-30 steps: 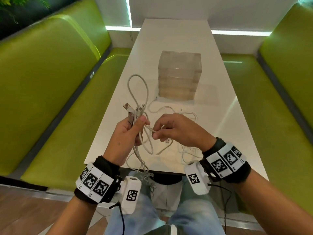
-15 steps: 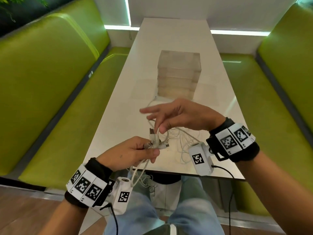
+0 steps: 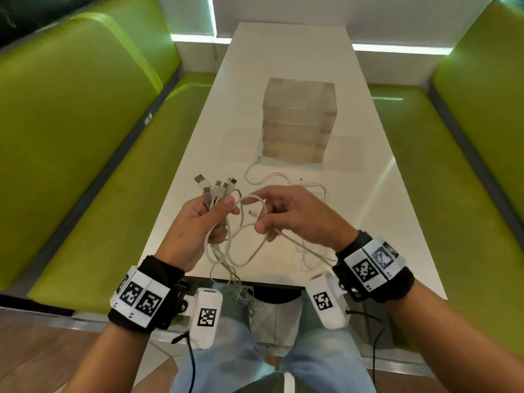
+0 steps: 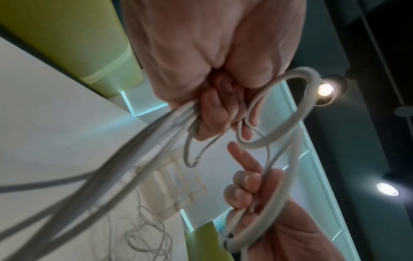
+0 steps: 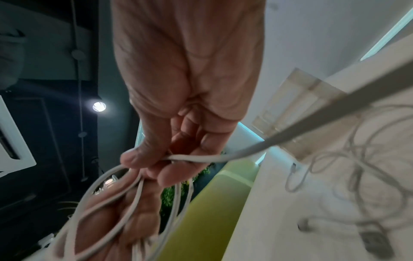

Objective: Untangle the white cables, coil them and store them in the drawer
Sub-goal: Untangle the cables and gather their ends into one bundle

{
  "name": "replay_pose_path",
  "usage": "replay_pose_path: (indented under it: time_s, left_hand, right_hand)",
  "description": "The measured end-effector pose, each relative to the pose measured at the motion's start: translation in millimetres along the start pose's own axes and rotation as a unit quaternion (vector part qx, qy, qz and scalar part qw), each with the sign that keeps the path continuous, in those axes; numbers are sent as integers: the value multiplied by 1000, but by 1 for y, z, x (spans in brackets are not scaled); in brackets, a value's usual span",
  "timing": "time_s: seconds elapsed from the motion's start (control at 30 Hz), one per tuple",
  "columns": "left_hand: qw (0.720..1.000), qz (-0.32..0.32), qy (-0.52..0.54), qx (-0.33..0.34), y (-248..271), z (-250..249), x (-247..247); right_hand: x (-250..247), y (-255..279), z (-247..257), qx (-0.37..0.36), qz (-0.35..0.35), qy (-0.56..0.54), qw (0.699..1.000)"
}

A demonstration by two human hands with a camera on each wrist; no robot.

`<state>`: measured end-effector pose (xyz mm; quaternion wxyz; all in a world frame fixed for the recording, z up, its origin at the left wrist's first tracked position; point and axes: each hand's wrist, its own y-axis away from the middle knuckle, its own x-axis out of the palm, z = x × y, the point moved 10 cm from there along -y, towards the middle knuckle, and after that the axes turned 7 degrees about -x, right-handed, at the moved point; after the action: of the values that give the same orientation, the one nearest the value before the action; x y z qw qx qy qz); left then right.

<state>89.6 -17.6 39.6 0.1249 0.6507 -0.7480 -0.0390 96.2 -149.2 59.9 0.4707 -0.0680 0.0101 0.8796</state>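
My left hand (image 3: 204,219) grips a bundle of white cables (image 3: 224,245) over the near end of the table, with several plug ends (image 3: 217,185) sticking up from the fist. My right hand (image 3: 286,214) pinches one cable strand (image 5: 201,158) between thumb and fingers, just right of the left hand. In the left wrist view the left hand (image 4: 214,98) holds the bundle while a cable loop (image 4: 288,113) runs to the right hand (image 4: 263,190). More loose white cable (image 3: 286,180) lies on the table. The clear drawer unit (image 3: 299,120) stands behind it, its drawers closed.
The white table (image 3: 283,61) runs away from me between two green benches (image 3: 93,154), the other bench (image 3: 467,154) on the right. Some cable (image 3: 241,293) hangs over the table's near edge onto my lap. The far half of the table holds only the drawer unit.
My left hand has risen and turned the plug ends upward again. My right hand has dropped from above the bundle and now pinches a strand beside the left hand.
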Motion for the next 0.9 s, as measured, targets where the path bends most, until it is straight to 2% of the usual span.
replay_pose_path:
  time_s: [0.1,0.17,0.27,0.37,0.43,0.53,0.6,0.67,0.73,0.8,0.83,0.9]
  left_hand:
    - [998,7,-57,6,-2,1,8]
    - [997,-18,-71,26,-2,-3,5]
    - [996,-64,-21,51,-1,-12,-7]
    - [992,-90,40,76,0,-22,-19]
    - [990,-100,57,85,0,-27,-24]
    - [991,-97,48,78,0,-29,-24]
    - [994,-81,23,67,2,-29,-18]
    - [996,-61,10,57,3,-27,-12]
    - [998,-35,9,47,2,-24,-5]
    - [999,1,-16,32,1,-20,5]
    - [999,22,-39,24,2,-18,12]
    - [993,67,-95,10,4,-15,29]
  right_hand:
    - [8,0,-17,5,-50,-21,999]
    - [5,1,-27,8,-96,-18,995]
    - [4,9,-33,-1,-114,111,987]
    - [18,20,-49,26,-59,155,986]
    - [33,28,-65,52,5,188,981]
    - [58,41,-94,78,155,295,940]
    - [59,47,-107,101,196,302,928]
    - [42,46,-105,104,173,328,923]
    - [14,40,-89,90,93,331,935]
    - [-11,34,-55,43,-18,242,969]
    - [-17,32,-37,14,-51,175,983]
    - [-15,28,-8,-24,-58,55,997]
